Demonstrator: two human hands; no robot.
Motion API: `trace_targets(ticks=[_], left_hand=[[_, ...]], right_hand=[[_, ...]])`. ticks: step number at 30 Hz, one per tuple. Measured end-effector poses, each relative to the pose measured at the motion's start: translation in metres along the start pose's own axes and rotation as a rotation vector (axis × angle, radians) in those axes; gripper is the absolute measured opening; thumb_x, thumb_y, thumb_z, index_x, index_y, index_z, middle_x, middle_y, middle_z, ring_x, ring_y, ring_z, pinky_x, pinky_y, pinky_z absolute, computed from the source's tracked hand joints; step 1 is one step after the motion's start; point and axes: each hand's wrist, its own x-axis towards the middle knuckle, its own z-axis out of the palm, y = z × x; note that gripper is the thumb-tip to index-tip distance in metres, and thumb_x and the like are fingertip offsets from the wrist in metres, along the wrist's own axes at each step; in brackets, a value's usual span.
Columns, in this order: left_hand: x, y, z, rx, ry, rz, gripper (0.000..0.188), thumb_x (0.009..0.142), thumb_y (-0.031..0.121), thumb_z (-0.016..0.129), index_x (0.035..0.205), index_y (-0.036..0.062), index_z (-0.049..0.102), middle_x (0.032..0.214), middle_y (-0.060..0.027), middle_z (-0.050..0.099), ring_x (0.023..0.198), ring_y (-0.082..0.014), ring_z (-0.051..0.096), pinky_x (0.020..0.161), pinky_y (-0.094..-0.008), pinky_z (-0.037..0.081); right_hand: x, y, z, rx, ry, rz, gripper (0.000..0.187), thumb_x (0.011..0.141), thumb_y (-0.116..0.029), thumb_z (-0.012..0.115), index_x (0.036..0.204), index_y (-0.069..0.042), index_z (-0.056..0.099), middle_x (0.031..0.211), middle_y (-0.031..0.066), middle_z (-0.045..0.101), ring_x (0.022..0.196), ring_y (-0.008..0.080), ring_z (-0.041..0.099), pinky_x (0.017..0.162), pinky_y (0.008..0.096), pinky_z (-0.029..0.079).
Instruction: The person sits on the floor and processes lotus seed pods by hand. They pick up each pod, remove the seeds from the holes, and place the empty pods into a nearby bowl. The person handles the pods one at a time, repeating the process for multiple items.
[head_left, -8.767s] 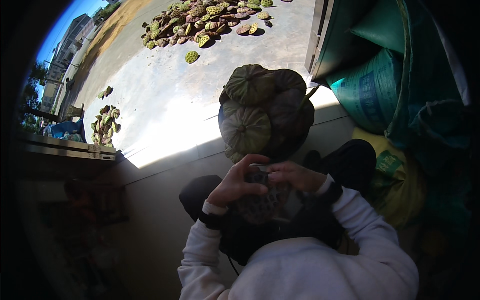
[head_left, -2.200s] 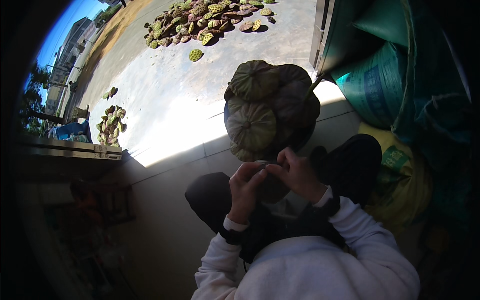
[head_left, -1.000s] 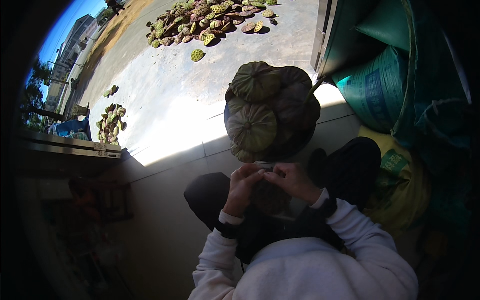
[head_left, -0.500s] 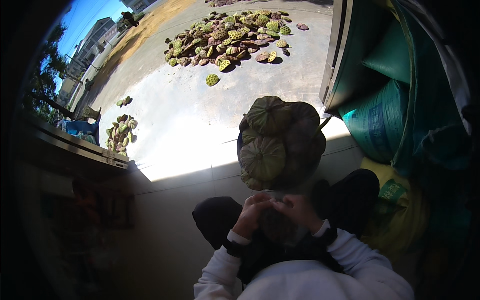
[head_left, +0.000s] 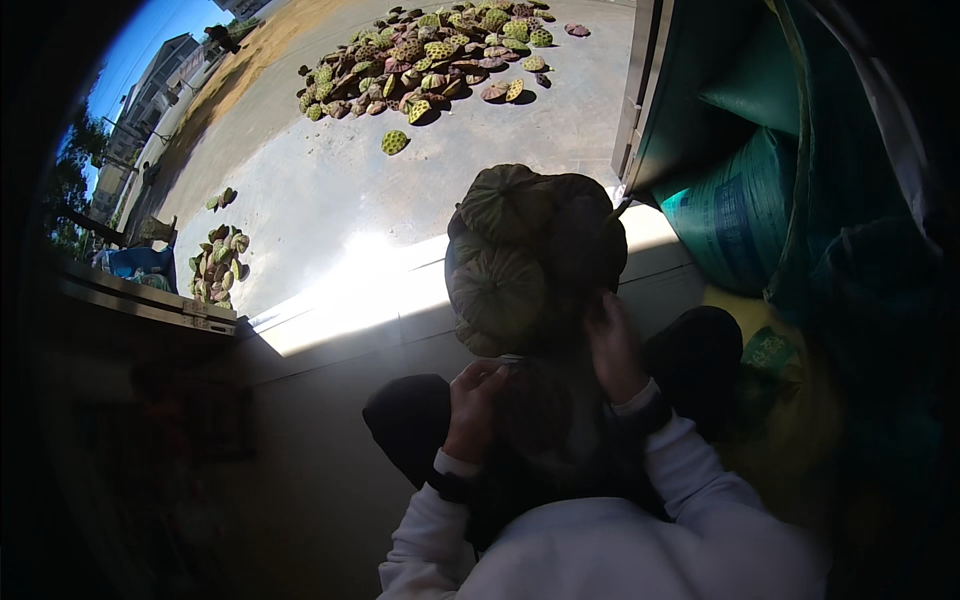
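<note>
Large greenish-brown lotus seed pods are heaped in a dark container in front of my knees. My left hand is closed just below the heap. A thin pale edge shows at its fingertips; what it grips I cannot make out. Beside that hand is a dim, brownish rounded shape, its kind unclear in the shade. My right hand is raised at the heap's right lower side, slightly blurred. Its fingers stretch forward with nothing visible in them.
Outside on the sunlit concrete lies a big pile of lotus pods, with a smaller pile at the left. Full green sacks stand at the right, above a yellow sack. A metal door frame edges the opening.
My hands were together over the dark rounded shape. The right hand has parted and moved up to the heaped pods; the left stays low. The whole view has shifted slightly.
</note>
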Motion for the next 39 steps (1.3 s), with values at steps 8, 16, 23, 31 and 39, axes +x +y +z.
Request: trace_targets(ticks=[8, 16, 23, 31, 39], left_hand=[[-0.003, 0.004, 0.000, 0.059, -0.033, -0.006, 0.014, 0.091, 0.010, 0.063, 0.098, -0.0021, 0.065, 0.089, -0.0077, 0.068, 0.082, -0.0122, 0.063, 0.073, -0.0249, 0.050], [-0.004, 0.008, 0.018, 0.011, -0.060, 0.044, 0.031, 0.092, 0.017, 0.065, 0.114, -0.0020, 0.057, 0.104, -0.0068, 0.064, 0.094, -0.0131, 0.060, 0.081, -0.0256, 0.047], [-0.019, -0.001, 0.015, 0.084, -0.055, 0.094, 0.050, 0.080, 0.007, 0.075, 0.123, -0.0016, 0.053, 0.111, -0.0093, 0.064, 0.101, -0.0157, 0.062, 0.089, -0.0289, 0.049], [-0.021, 0.011, 0.019, 0.113, -0.104, 0.105, 0.046, 0.073, 0.003, 0.078, 0.115, -0.0026, 0.060, 0.107, -0.0091, 0.067, 0.097, -0.0158, 0.063, 0.087, -0.0291, 0.050], [-0.013, 0.007, 0.003, -0.127, -0.207, -0.025, 0.045, 0.072, 0.000, 0.077, 0.115, -0.0024, 0.061, 0.106, -0.0085, 0.067, 0.096, -0.0165, 0.064, 0.088, -0.0304, 0.051]], right_hand=[[-0.028, -0.020, 0.008, 0.201, 0.002, 0.153, 0.042, 0.101, -0.028, 0.047, 0.133, -0.002, 0.047, 0.135, 0.0103, 0.050, 0.122, 0.0218, 0.051, 0.103, 0.0377, 0.039], [-0.052, -0.009, 0.005, -0.364, -0.468, 0.154, 0.030, 0.092, -0.024, 0.067, 0.109, 0.000, 0.061, 0.092, 0.0032, 0.067, 0.087, 0.0107, 0.062, 0.079, 0.0269, 0.050], [-0.052, -0.004, 0.007, -0.372, -0.351, 0.051, 0.032, 0.089, -0.028, 0.069, 0.103, -0.001, 0.063, 0.091, 0.0054, 0.067, 0.083, 0.0122, 0.062, 0.074, 0.0278, 0.050], [-0.053, -0.021, 0.009, -0.233, -0.477, 0.268, 0.033, 0.090, -0.028, 0.068, 0.108, 0.000, 0.065, 0.098, 0.0059, 0.069, 0.087, 0.0119, 0.064, 0.077, 0.0274, 0.051], [-0.068, -0.023, 0.018, 0.329, -0.476, 0.593, 0.031, 0.093, -0.024, 0.064, 0.114, -0.001, 0.062, 0.105, 0.0061, 0.068, 0.093, 0.0134, 0.065, 0.086, 0.0277, 0.052]])
